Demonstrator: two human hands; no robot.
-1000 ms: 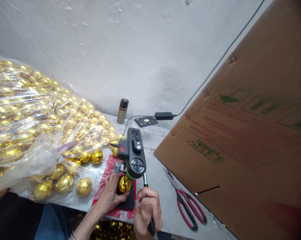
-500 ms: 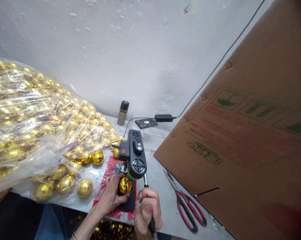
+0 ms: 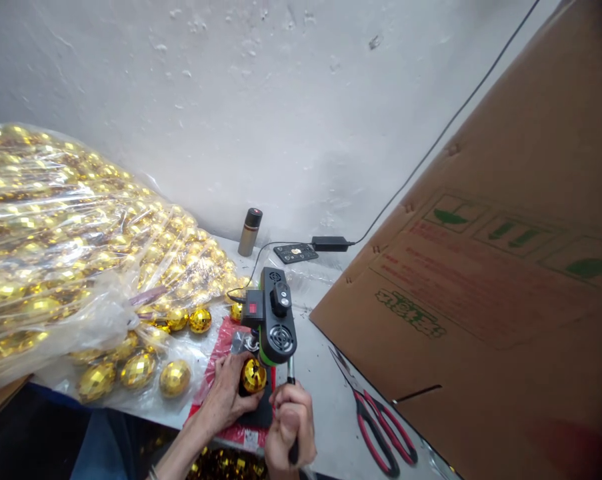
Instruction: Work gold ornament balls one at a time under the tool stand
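Note:
A gold mirrored ball (image 3: pixel 254 376) sits under the black machine head (image 3: pixel 277 317), over a dark base plate (image 3: pixel 259 415). My left hand (image 3: pixel 230 393) holds this ball from its left side, thumb below and fingers above. My right hand (image 3: pixel 291 423), right of the base, is wrapped round the black grip of a metal lever (image 3: pixel 291 369). The machine stands on red plastic (image 3: pixel 224 343). Loose gold balls (image 3: pixel 175 378) lie to the left of my left hand, partly under clear film.
A large clear bag of gold balls (image 3: pixel 81 220) fills the left. Red-and-black scissors (image 3: pixel 375 427) lie at the right, beside a big cardboard box (image 3: pixel 481 280). A bottle (image 3: pixel 250 232), a dark patterned slab (image 3: pixel 295 253) and a power adapter (image 3: pixel 329 244) are at the back.
The whole view has shifted slightly, with things lower and a little to the right. My right hand sits slightly further left relative to the machine; my left hand stays on the ball.

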